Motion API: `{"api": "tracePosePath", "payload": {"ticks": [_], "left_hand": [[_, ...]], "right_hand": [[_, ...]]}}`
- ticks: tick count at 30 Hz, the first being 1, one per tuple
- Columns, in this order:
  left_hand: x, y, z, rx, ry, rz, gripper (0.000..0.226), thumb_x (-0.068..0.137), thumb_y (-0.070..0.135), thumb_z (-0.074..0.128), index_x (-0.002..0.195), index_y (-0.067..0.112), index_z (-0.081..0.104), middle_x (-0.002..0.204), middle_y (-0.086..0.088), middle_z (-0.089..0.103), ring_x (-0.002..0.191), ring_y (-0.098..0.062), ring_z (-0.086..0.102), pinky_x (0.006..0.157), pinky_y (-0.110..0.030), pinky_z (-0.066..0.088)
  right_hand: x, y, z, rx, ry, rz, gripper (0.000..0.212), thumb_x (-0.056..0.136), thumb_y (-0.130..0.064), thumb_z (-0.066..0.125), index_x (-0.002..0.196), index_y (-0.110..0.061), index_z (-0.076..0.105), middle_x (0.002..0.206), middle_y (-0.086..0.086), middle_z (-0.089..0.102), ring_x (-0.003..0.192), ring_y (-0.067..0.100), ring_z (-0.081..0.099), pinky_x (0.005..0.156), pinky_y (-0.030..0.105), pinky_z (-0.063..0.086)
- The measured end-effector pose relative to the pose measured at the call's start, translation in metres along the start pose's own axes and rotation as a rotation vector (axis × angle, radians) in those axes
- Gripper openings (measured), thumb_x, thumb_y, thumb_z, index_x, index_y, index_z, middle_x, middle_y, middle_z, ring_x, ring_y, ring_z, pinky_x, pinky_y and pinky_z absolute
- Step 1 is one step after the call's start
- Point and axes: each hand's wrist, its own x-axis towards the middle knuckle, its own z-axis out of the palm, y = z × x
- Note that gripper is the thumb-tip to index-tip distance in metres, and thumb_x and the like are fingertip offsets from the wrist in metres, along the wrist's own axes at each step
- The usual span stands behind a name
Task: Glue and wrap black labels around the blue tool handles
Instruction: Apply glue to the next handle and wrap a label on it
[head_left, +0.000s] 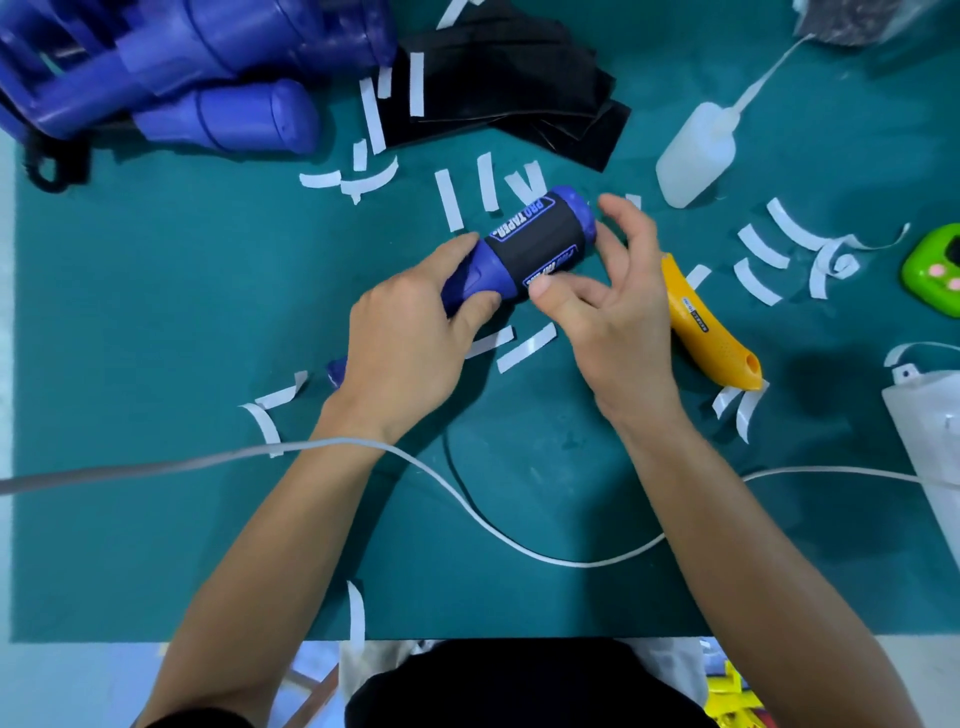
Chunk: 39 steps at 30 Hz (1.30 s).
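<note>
Blue plastic tool handle (577, 209) sits over the middle of the green felt mat (156, 519), with the black printed label (535, 241) wound round its thick part. My left hand (405, 332) grips the bare narrow end. My right hand (615, 304) is spread loose, its thumb pressing the label's near edge. I'd turn the handle slowly under that thumb, smoothing toward the seam so no corner lifts. The white squeeze glue bottle (696, 156) lies beyond.

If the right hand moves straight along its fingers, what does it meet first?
Likely the corner of the black label pile; the glue bottle sits right of that line. Height is unclear.
</note>
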Motion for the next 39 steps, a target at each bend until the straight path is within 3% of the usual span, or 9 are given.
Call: {"api": "tracePosePath", "payload": {"ticks": [2,4,9,12,16,20,30,33,39], "left_hand": [[-0.002,-0.002,-0.003,-0.182,-0.070,-0.039,0.049,0.092,0.036,0.071,0.139,0.039,0.058,0.106,0.025,0.074,0.104,-0.006,0.068,0.096,-0.025,0.052],[-0.005,-0.002,-0.005,-0.359,-0.131,-0.074,0.058,0.082,0.036,0.076,0.138,0.042,0.061,0.101,0.037,0.069,0.103,0.013,0.064,0.093,-0.011,0.048],[0.003,0.005,0.017,-0.940,-0.234,-0.155,0.054,0.090,0.014,0.073,0.139,0.026,0.055,0.100,-0.010,0.080,0.084,-0.035,0.076,0.077,-0.043,0.063],[0.011,0.007,0.028,-0.931,-0.187,-0.149,0.048,0.094,0.019,0.068,0.140,0.022,0.055,0.076,-0.008,0.071,0.068,-0.022,0.067,0.061,-0.035,0.059],[0.017,0.002,0.032,-0.943,-0.139,-0.105,0.041,0.098,0.025,0.065,0.138,0.015,0.060,0.073,-0.030,0.061,0.061,-0.020,0.064,0.053,-0.031,0.056],[0.015,0.003,0.035,-0.930,-0.077,-0.073,0.040,0.087,0.036,0.075,0.126,0.030,0.064,0.063,-0.010,0.063,0.053,-0.019,0.063,0.051,-0.031,0.056],[0.015,0.000,0.033,-0.854,-0.079,-0.041,0.072,0.092,0.037,0.074,0.156,0.025,0.044,0.068,-0.025,0.063,0.055,-0.033,0.059,0.051,-0.032,0.051],[0.016,-0.001,0.033,-0.814,-0.091,-0.052,0.067,0.092,0.036,0.072,0.154,0.035,0.045,0.071,-0.026,0.063,0.058,-0.041,0.058,0.052,-0.031,0.051],[0.016,0.001,0.031,-0.774,-0.101,-0.091,0.059,0.084,0.030,0.066,0.130,0.064,0.051,0.069,-0.022,0.063,0.052,-0.024,0.055,0.047,-0.027,0.046]], "right_hand": [[0.003,-0.001,0.001,-0.018,-0.021,-0.032,0.068,0.083,-0.004,0.075,0.144,-0.018,0.048,0.143,-0.003,0.059,0.093,0.010,0.068,0.087,0.024,0.055],[0.006,-0.004,-0.001,0.010,-0.010,-0.068,0.065,0.084,-0.003,0.070,0.143,-0.021,0.051,0.141,-0.008,0.062,0.093,0.012,0.065,0.087,0.028,0.055],[0.013,0.000,-0.005,0.077,-0.080,-0.087,0.064,0.088,-0.002,0.062,0.148,-0.022,0.049,0.146,-0.001,0.060,0.119,0.025,0.061,0.109,0.052,0.049],[0.018,0.004,-0.010,0.126,-0.157,-0.030,0.062,0.092,0.001,0.059,0.150,-0.017,0.047,0.151,0.008,0.056,0.133,0.029,0.057,0.115,0.055,0.043],[0.024,0.007,-0.018,0.186,-0.236,0.021,0.059,0.094,-0.001,0.057,0.149,-0.020,0.048,0.153,0.009,0.054,0.141,0.029,0.052,0.117,0.055,0.042],[0.025,0.006,-0.021,0.237,-0.301,0.047,0.058,0.097,0.002,0.052,0.151,-0.016,0.044,0.153,0.010,0.053,0.130,0.023,0.059,0.101,0.037,0.052],[0.025,0.006,-0.020,0.227,-0.337,0.065,0.056,0.099,0.004,0.050,0.150,-0.017,0.046,0.150,0.005,0.057,0.131,0.024,0.060,0.100,0.035,0.053],[0.024,0.005,-0.019,0.196,-0.317,0.060,0.056,0.098,0.003,0.052,0.150,-0.018,0.047,0.150,0.006,0.057,0.131,0.025,0.060,0.101,0.037,0.052],[0.017,0.006,-0.014,0.138,-0.305,0.022,0.059,0.092,-0.003,0.058,0.146,-0.028,0.054,0.150,0.000,0.058,0.138,0.022,0.055,0.118,0.051,0.042]]}}
